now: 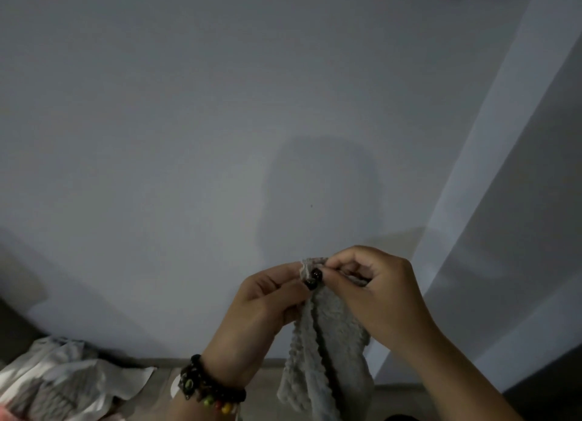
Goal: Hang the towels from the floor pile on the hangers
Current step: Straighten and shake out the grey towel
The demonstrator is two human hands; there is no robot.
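A grey fluffy towel (327, 351) hangs down in front of me, bunched lengthwise. My left hand (267, 307) pinches its top edge from the left, a beaded bracelet on that wrist. My right hand (374, 291) pinches the same top edge from the right, the fingertips of both hands almost touching. At the bottom left, a pile of white and grey towels (63, 386) lies on the floor. No hanger is in view.
A plain grey wall (220, 137) fills most of the view, with my shadow on it. A wall corner or door frame (491, 168) runs diagonally on the right. A strip of pale floor (151, 398) shows along the bottom.
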